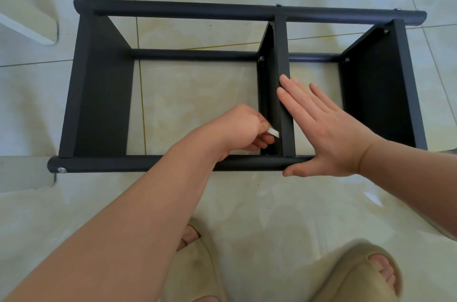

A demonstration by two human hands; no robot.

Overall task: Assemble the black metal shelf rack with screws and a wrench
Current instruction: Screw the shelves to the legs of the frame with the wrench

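Two beige slippers (356, 274) stood on the tiled floor (247, 202), and the left forearm reached out over them.

The black rack (197, 11) lay on its side on the floor in front of the feet. The left hand (243, 128) was curled, pinching a small pale flat tool (273, 132), probably the wrench. It held the tool low in the corner where the middle panel (282, 54) met the near pole (136, 163). The right hand (329, 133) was flat with its fingers straight. It pressed against the right side of that panel and gripped nothing, with the thumb beside the near pole.

The step in hand looked like fastening the middle panel to the near pole. The joint itself was hidden behind the left hand, so I could not tell whether a screw was seated there. The next move would call for short turns of the tool in that cramped corner, with the flat hand keeping the panel square to the pole.

By count:
- **Panels:** three, at the left, middle and right.
- **Poles:** three in view, and a fourth might be hidden under the near one.
- **Screw heads:** about seven showed. Three were along the far pole, one at the near pole's left end, and three inside near the far ends of the middle and right panels.
- **Tool:** one.
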